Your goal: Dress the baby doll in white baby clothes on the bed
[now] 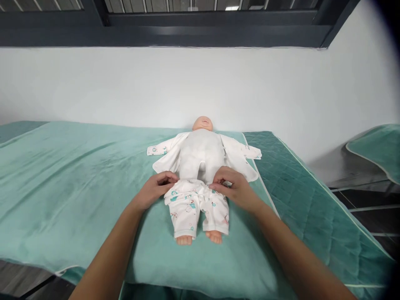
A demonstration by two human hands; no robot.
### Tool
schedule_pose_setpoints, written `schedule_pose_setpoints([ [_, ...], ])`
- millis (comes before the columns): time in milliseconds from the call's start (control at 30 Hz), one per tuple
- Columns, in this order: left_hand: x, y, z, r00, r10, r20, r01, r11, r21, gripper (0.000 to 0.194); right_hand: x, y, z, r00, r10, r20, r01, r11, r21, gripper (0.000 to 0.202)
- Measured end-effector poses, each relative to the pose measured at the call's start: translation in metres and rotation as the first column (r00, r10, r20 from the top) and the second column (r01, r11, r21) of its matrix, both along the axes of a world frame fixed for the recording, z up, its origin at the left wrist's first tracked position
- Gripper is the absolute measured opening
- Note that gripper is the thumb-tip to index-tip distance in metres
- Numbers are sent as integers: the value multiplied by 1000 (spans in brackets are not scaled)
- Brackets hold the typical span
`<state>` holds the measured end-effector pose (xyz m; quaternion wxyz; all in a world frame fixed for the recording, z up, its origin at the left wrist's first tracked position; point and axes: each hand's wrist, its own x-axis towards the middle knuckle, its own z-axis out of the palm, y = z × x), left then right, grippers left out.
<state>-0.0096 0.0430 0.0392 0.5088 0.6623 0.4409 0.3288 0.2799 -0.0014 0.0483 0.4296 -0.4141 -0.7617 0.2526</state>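
A baby doll [203, 154] lies on its back, head toward the wall and feet toward me. Its white cloth torso is bare in front, while a white jacket [239, 156] with printed cuffs hangs spread on both arms. Printed white pants [186, 204] cover the doll's lower legs, and both feet stick out of the leg ends. At the left end of the waistband, my left hand [158, 187] pinches the cloth. My right hand [236, 187] pinches the waistband at its right end. The fingertips of both hands are partly hidden.
A light green sheet [78, 187] covers the bed under the doll. To the right lies a darker quilted green cover [306, 208]. A white wall [125, 87] rises behind the doll's head, with a dark window frame [203, 35] above. Another green-covered surface [379, 148] stands at far right.
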Motion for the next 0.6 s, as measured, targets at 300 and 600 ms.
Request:
schedule_pose_setpoints([
  [300, -3, 0, 3, 990, -87, 112, 87, 996, 8, 17, 20, 1, -18, 959, 87, -269, -147, 967, -209, 18],
  [600, -1, -2, -2, 964, 6, 264, 9, 998, -55, 29, 34, 2, -17, 990, 57, -129, -84, 973, -214, 27],
])
